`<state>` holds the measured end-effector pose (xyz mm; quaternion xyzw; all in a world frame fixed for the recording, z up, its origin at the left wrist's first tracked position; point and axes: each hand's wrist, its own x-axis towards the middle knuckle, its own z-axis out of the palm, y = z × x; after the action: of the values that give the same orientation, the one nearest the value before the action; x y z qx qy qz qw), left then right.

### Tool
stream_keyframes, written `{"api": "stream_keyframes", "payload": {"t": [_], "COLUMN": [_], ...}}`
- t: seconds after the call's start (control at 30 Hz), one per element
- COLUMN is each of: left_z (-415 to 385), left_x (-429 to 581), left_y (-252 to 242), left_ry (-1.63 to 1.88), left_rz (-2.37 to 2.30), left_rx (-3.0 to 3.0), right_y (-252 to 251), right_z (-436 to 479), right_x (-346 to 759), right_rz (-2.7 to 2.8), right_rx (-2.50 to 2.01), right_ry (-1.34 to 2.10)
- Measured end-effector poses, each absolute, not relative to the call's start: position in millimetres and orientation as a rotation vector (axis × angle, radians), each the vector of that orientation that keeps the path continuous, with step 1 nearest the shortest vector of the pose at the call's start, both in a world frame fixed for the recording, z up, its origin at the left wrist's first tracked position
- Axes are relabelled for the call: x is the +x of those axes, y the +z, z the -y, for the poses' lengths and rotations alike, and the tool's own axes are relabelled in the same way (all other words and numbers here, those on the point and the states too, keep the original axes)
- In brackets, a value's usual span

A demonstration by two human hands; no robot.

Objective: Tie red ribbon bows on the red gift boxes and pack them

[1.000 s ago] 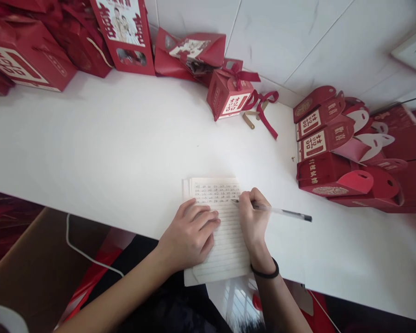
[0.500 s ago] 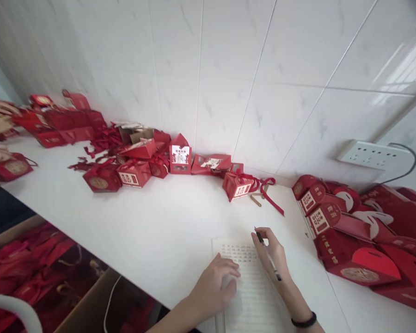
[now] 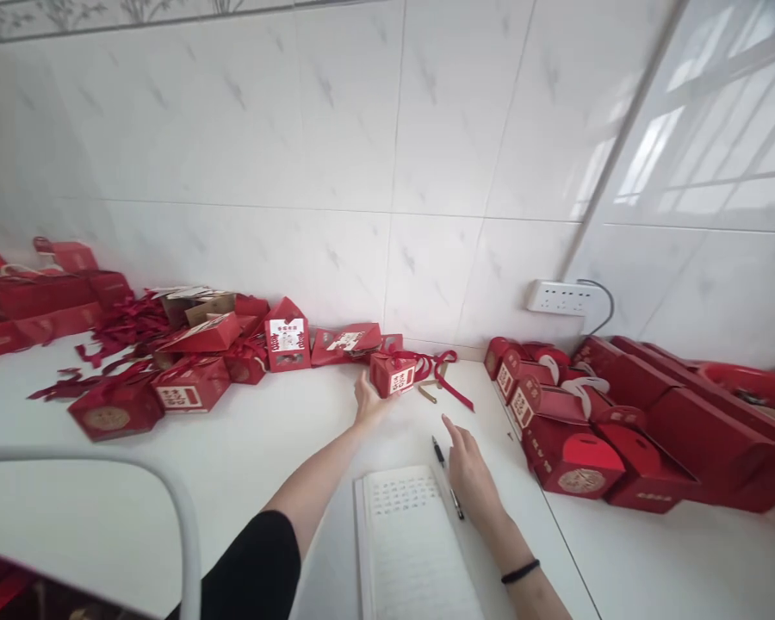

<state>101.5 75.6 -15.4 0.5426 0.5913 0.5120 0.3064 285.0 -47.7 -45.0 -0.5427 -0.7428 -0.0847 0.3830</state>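
Observation:
My left hand (image 3: 369,403) reaches forward and grips a small red gift box (image 3: 387,374) with a white-and-red label, its thumb at the near left side and its fingers partly hidden under the box. Just left of my right hand (image 3: 470,474), a black-and-clear pen (image 3: 449,479) lies on the white tabletop. This hand holds nothing, its fingers stretched forward and apart. An open notebook (image 3: 413,560) lies between my forearms, with rows of handwriting at the top of its page. Behind the box, a dark red ribbon (image 3: 455,392) curls across the table.
Along the wall stand several red boxes (image 3: 288,337) and a heap of ribbons (image 3: 133,323). More red boxes (image 3: 572,456) crowd the right side, below a white power strip (image 3: 561,297). A grey curved bar (image 3: 184,525) crosses the lower left.
The pen has left my right hand and lies beside the notebook. My left hand has moved from the page forward onto the red gift box. The view has swung right.

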Motion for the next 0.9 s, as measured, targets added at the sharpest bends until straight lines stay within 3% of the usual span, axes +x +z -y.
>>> {"api": "stream_keyframes", "payload": {"t": [0.27,0.5,0.73,0.9], "left_z": [-128.4,-47.2,2.8,-0.1], "left_x": [102.1,55.8,48.6,48.2], "left_y": [11.6,-11.2,-29.9,-35.1], "left_ry": [1.317,1.611,1.577,1.431], "left_rz": [-1.478,-1.163,-1.106,-0.957], "left_rx": [1.481,1.442,1.575,1.753], "right_y": [-60.9,-43.0,1.5,-7.8], "right_z": [33.2,42.1,44.4,42.4], "right_x": [281.0,275.8,224.4,199.9], "right_rz": [1.788,1.563,1.674,1.606], "right_rx": [-1.406,-1.372,-1.016,-1.007], "right_ry": [-0.031,0.193,0.413,0.457]}}
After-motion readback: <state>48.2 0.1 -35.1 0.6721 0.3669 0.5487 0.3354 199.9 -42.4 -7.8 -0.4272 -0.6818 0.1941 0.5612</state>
